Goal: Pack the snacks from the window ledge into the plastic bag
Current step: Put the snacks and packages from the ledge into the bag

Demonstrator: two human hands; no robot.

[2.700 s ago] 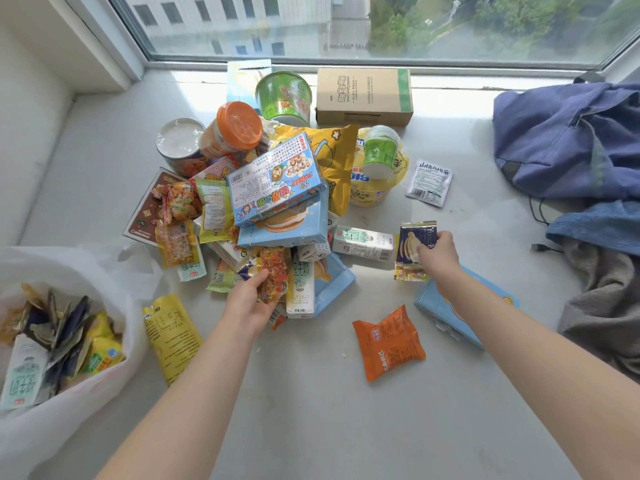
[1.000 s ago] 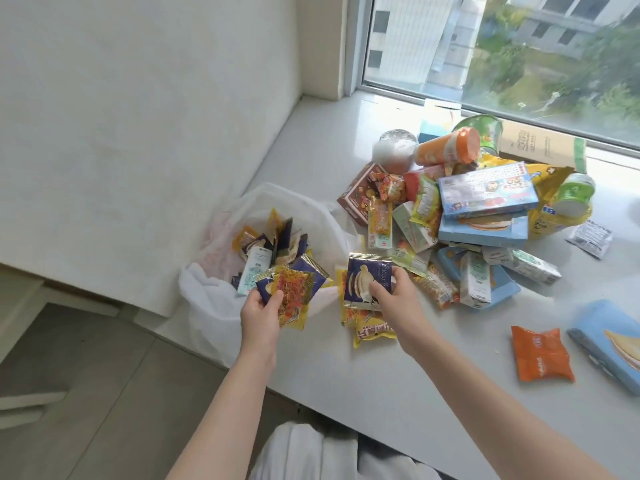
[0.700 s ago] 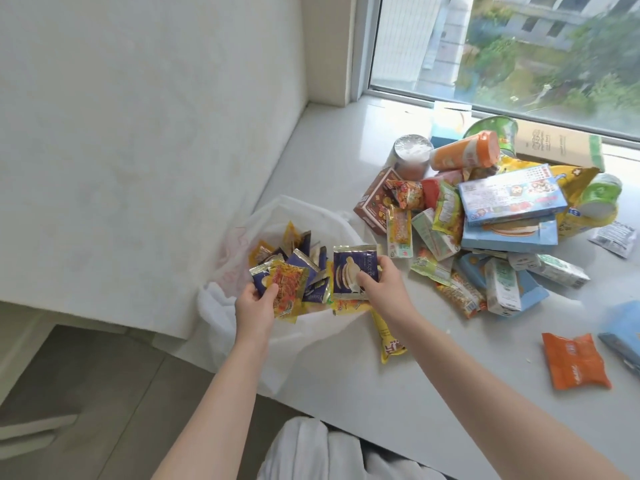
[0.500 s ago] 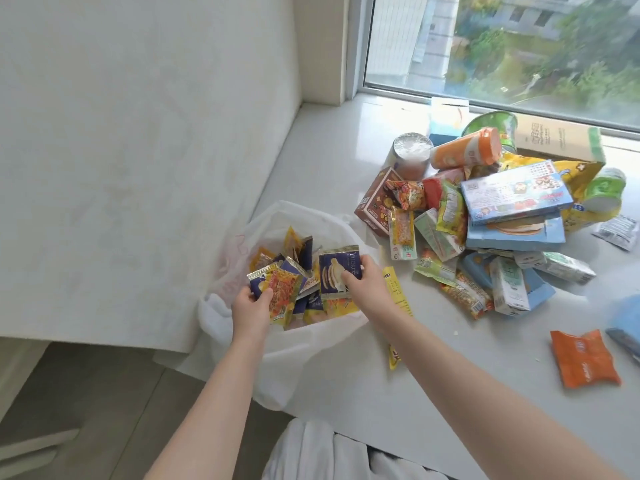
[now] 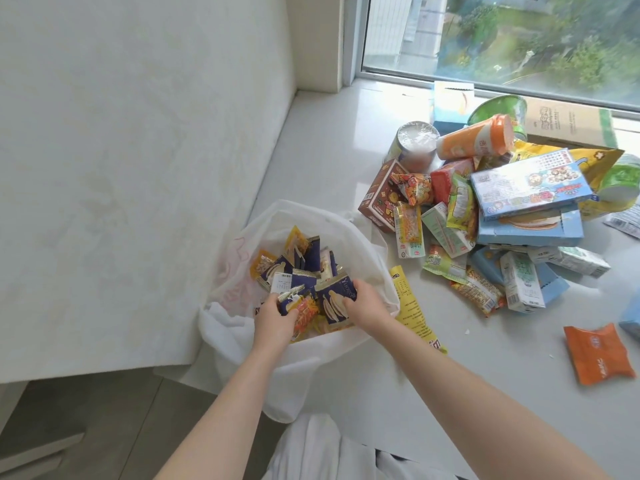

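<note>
Both hands sit over the plastic bag (image 5: 360, 237), left hand (image 5: 275, 320) pinching an orange packet (image 5: 304, 311), right hand (image 5: 365, 306) gripping a banana-picture pouch (image 5: 334, 301), maybe more underneath, with most of the snack pile (image 5: 502, 209) right of them unpacked.

The plastic bag (image 5: 360, 237) is translucent white with faint pink print. Inside it, the packets (image 5: 304, 268) are navy with yellow banana pictures, others orange-yellow. Right of the bag, a yellow packet (image 5: 412, 306) carries black print, and farther right lies a plain orange packet (image 5: 599, 353) with white lettering.
</note>
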